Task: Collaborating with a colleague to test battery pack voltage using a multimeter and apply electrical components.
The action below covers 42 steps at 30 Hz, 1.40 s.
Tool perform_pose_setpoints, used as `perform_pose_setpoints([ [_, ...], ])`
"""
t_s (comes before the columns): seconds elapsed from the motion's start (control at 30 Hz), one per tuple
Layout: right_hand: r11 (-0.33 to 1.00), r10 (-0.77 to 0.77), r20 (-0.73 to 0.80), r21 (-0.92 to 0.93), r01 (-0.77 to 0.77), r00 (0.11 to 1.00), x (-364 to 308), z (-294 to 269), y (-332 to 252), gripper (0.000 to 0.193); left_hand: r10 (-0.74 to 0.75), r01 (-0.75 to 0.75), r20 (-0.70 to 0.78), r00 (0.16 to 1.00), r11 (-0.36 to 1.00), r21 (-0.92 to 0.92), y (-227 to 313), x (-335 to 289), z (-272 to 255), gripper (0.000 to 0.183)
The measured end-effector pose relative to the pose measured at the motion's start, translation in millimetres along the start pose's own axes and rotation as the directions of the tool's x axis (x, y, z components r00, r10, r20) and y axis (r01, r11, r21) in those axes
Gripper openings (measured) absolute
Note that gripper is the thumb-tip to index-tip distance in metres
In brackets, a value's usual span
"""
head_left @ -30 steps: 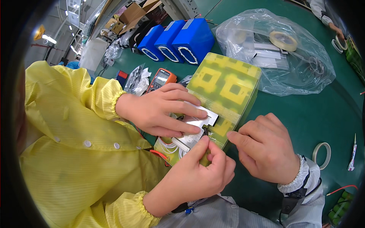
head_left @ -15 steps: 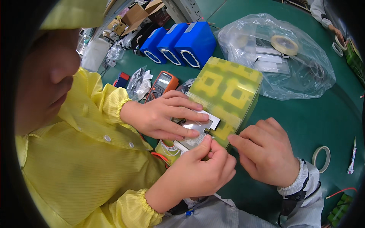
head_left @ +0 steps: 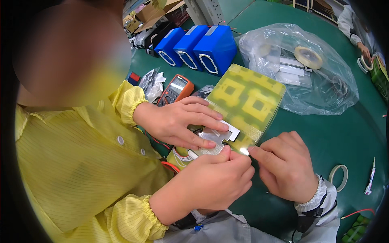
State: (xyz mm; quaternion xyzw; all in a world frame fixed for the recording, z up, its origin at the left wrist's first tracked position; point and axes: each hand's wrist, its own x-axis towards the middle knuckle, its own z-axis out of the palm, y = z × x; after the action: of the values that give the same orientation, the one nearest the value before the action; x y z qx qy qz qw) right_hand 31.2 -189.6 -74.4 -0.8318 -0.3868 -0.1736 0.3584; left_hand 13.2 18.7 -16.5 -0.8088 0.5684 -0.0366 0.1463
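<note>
My right hand [head_left: 287, 168] is at the near right corner of a yellow-green battery pack [head_left: 261, 103], fingers curled and one fingertip against its edge. Clear film covers the pack's top. My left hand is almost wholly hidden behind a co-worker's right hand [head_left: 212, 176]; only its pale cuff [head_left: 199, 215] and a sliver of skin show. That co-worker hand pinches at the edge of a silver metal plate [head_left: 211, 135] lying on the pack. The co-worker's left hand [head_left: 178, 121] presses flat on the plate. White wires [head_left: 180, 156] run beside it.
Three blue battery packs [head_left: 214, 48] stand behind. An orange multimeter [head_left: 176, 90] lies left of the pack. A clear plastic bag [head_left: 300, 69] with a tape roll [head_left: 308, 57] is at the far right. Nearer are another tape roll [head_left: 338, 178] and a small tube [head_left: 370, 178].
The view has shifted slightly, so most things sit a little lower and further right. The co-worker's head looms larger at the left. The hands keep nearly the same places on the pack.
</note>
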Motion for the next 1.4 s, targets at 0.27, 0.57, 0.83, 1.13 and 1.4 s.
perform_pose_setpoints([
  [0.27, 0.999, 0.029, 0.051, 0.044, -0.031, 0.998, 3, -7, 2, 0.039, 0.052, -0.053, 0.096, 0.994, 0.999, 0.007, 2, 4, -2, 0.021],
  [0.57, 0.996, 0.067, 0.01, 0.055, -0.068, 0.998, 4, -7, 7, 0.04, 0.296, -0.314, 0.125, 0.947, 0.772, 0.553, 13, -30, -21, 0.036],
  [0.83, 0.998, -0.004, 0.073, 0.07, -0.001, 0.997, 0, 0, 2, 0.042, 0.366, -0.414, 0.208, 0.907, 0.68, 0.605, 25, -45, -2, 0.045],
  [1.13, 0.994, -0.09, 0.073, -0.051, 0.094, 0.993, 2, 21, -9, 0.044, 0.32, -0.331, 0.132, 0.938, 0.721, 0.609, 29, -57, 3, 0.036],
  [1.4, 0.98, -0.118, 0.126, -0.144, 0.136, 0.985, 7, 23, -11, 0.047, -0.451, 0.346, -0.226, 0.863, 0.856, -0.385, 55, -90, 27, 0.035],
])
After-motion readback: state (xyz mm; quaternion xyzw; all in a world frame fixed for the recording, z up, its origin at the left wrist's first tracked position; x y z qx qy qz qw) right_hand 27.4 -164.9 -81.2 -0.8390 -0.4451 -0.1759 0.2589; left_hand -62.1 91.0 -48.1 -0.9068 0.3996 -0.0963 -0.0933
